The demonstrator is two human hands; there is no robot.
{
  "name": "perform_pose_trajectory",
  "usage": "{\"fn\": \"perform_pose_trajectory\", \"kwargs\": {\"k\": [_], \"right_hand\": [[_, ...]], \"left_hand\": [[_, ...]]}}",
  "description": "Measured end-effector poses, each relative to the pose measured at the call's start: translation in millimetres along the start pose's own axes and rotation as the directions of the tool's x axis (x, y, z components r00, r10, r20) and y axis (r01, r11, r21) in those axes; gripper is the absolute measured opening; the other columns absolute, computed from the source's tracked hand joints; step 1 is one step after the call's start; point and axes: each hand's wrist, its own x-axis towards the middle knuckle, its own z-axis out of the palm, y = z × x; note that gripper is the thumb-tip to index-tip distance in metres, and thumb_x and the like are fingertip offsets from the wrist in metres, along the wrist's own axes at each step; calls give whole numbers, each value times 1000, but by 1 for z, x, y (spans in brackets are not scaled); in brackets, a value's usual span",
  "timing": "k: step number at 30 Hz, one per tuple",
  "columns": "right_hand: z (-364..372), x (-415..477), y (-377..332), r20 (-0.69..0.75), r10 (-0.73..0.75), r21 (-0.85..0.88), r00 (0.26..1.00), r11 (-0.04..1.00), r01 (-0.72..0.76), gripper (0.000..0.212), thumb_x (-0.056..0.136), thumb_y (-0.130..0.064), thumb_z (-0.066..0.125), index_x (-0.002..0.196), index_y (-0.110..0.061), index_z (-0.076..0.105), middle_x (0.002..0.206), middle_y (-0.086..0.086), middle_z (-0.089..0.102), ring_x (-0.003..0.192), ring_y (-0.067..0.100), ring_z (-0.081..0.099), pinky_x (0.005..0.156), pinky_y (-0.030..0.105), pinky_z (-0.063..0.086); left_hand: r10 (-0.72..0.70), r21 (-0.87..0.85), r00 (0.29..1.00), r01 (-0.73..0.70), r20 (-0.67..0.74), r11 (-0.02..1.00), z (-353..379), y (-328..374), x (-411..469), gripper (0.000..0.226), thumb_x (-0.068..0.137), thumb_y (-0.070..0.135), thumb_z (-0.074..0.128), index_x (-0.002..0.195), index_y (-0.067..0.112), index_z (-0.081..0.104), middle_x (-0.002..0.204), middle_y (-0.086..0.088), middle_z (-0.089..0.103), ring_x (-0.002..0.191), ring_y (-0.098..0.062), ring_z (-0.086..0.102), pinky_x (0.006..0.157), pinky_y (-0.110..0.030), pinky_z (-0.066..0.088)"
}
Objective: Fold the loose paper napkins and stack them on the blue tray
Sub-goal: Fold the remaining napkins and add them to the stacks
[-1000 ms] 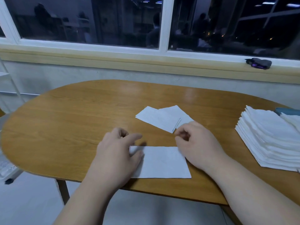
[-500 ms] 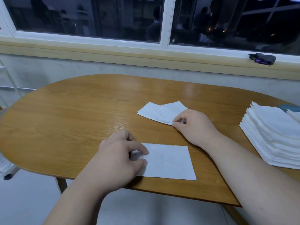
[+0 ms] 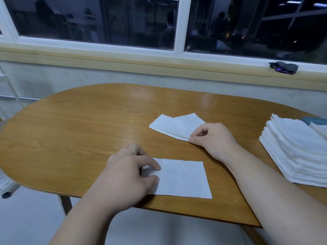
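Note:
A folded white napkin (image 3: 185,179) lies flat near the table's front edge. My left hand (image 3: 127,175) rests on its left end, thumb and forefinger pinching that end. Farther back lie loose napkins (image 3: 175,125), overlapping. My right hand (image 3: 212,140) pinches their near right corner between thumb and forefinger. At the far right stands a tall stack of folded napkins (image 3: 299,152). Behind it a sliver of the blue tray (image 3: 313,120) shows; most of the tray is hidden or out of frame.
The wooden oval table (image 3: 79,131) stands under a window sill. A dark small object (image 3: 284,67) lies on the sill at the right. A white object (image 3: 5,183) sits on the floor at the left.
My right hand left the front napkin, reached back and took the corner of the loose napkins. My left hand stayed on the front napkin's left end.

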Motion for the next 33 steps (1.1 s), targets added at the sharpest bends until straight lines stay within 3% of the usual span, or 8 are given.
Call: {"fn": "perform_pose_trajectory", "kwargs": {"k": [7, 14, 20, 25, 33], "right_hand": [[-4, -1, 2, 43, -1, -5, 999, 1000, 1, 13, 74, -19, 84, 68, -21, 73, 74, -13, 73, 76, 7, 68, 73, 31, 55], [-1, -2, 1, 17, -61, -99, 998, 993, 63, 11, 78, -28, 81, 82, -32, 71, 80, -13, 65, 77, 3, 61, 66, 22, 43], [-1, -3, -1, 24, -97, -193, 995, 976, 100, 9, 88, -27, 71, 81, -31, 74, 83, -16, 68, 82, 1, 60, 73, 23, 50], [-3, -3, -1, 36, -87, -183, 996, 979, 92, 15, 92, -30, 67, 80, -31, 75, 87, -17, 71, 85, 1, 62, 78, 30, 53], [-4, -3, 0, 11, -44, -106, 999, 993, 45, 14, 91, -31, 70, 77, -31, 75, 85, -16, 72, 83, 2, 63, 75, 25, 51]], "left_hand": [[-27, 3, 999, 27, 18, 1000, 0, -1, 0, 14, 82, 39, 68, 91, 49, 68, 104, 28, 42, 105, 2, 36, 88, -20, 31], [3, 10, 1000, -3, 4, 1000, 1, -2, 0, 14, 82, 38, 68, 93, 47, 69, 100, 22, 46, 105, 12, 32, 87, -17, 28], [9, 15, 1000, -9, 4, 1000, 1, -3, 1, 14, 81, 39, 69, 92, 48, 69, 99, 23, 47, 105, 8, 36, 89, -22, 32], [3, 21, 1000, -3, 8, 1000, 2, -4, 2, 13, 81, 40, 68, 91, 48, 69, 102, 27, 43, 104, 7, 36, 88, -22, 31], [-6, 4, 1000, 6, 3, 1000, 3, -5, 2, 13, 81, 38, 69, 90, 48, 70, 104, 26, 44, 103, 4, 38, 88, -23, 32]]}}
